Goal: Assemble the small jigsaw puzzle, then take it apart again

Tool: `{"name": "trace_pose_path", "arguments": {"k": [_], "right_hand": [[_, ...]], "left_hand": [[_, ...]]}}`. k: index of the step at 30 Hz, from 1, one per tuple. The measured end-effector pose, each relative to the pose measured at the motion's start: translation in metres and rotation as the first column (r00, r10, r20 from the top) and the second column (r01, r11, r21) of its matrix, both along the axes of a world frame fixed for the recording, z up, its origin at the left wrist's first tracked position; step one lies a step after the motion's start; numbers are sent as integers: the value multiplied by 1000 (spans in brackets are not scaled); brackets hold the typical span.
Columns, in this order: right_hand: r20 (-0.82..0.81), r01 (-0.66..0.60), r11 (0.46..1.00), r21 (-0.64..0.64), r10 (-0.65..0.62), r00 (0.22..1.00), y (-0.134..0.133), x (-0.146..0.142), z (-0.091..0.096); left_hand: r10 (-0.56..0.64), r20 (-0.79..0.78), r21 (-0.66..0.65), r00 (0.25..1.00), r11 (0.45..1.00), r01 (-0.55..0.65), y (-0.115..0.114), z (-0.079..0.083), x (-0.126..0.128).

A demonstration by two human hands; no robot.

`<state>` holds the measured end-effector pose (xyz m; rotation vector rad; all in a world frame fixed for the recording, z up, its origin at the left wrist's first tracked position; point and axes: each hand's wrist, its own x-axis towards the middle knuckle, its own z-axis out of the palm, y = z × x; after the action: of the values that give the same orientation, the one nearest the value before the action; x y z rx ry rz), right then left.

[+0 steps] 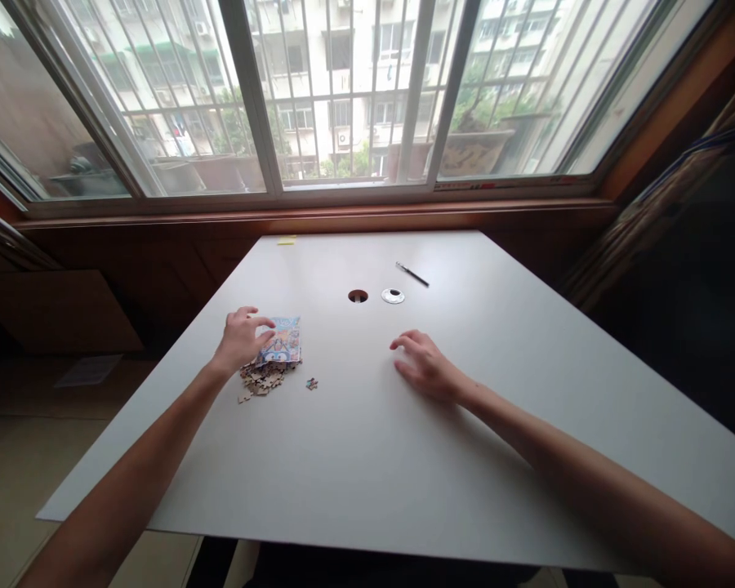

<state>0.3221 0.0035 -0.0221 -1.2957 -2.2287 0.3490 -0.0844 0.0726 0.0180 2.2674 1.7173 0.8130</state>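
Note:
My left hand [242, 341] is at the left edge of a small colourful picture card [285, 340]. Its thumb and index finger are apart over the card's left side; whether they touch it I cannot tell. Beneath the card's near edge lies a heap of jigsaw puzzle pieces [262, 380], mostly with plain brown backs showing. One coloured puzzle piece [312, 383] lies separately, right of the heap. My right hand [427, 365] is over the table's middle right, fingers loosely bent and thumb apart, holding nothing.
The white table [355, 465] has a round cable hole [358, 296] with a silver ring cover [393, 296] beside it. A dark pen [412, 273] lies behind them. A yellow sticky note [287, 241] is at the far left edge, below a barred window [343, 98].

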Motion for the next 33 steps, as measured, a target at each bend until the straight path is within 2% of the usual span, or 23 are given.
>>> {"name": "trace_pose_path", "arguments": {"k": [2, 4, 6, 9, 12, 14, 17, 19, 22, 25, 29, 33], "right_hand": [[63, 20, 999, 30, -22, 998, -6, -3, -4], [115, 49, 997, 53, -55, 992, -13, -7, -3], [159, 65, 996, 57, -74, 985, -19, -10, -1], [206, 61, 997, 43, -69, 976, -29, -7, -1], [231, 68, 997, 34, -74, 970, -41, 6, -3], [247, 82, 996, 23, -85, 965, -47, 16, -4], [270, 136, 991, 12, -134, 953, -52, 24, 4], [273, 185, 982, 25, -185, 944, -56, 21, 13], [303, 165, 985, 57, -174, 937, -69, 8, 22], [386, 62, 997, 45, -74, 919, -87, -5, 10], [460, 35, 999, 28, -44, 887, -101, -9, -14], [471, 42, 998, 42, -57, 880, -101, -6, -19]], "left_hand": [[-75, -142, 112, 987, 990, 92, -23, -10, 25], [-286, -325, 65, 901, 944, 323, -50, -20, 54], [-401, -436, 20, 806, 891, 454, -71, -28, 76], [-336, -516, 26, 788, 913, 407, -80, -35, 80], [-185, -571, 56, 800, 963, 263, -69, -35, 53], [-132, -586, 50, 799, 979, 198, -63, -32, 35], [-96, -556, 50, 826, 988, 149, -67, -23, 31], [-136, -523, 36, 841, 983, 181, -80, -17, 45], [-309, -505, -25, 806, 939, 344, -105, -15, 80], [-441, -497, -102, 747, 885, 455, -122, -24, 107], [-505, -482, -169, 716, 855, 490, -126, -38, 116], [-500, -476, -168, 723, 859, 483, -125, -38, 113]]}}
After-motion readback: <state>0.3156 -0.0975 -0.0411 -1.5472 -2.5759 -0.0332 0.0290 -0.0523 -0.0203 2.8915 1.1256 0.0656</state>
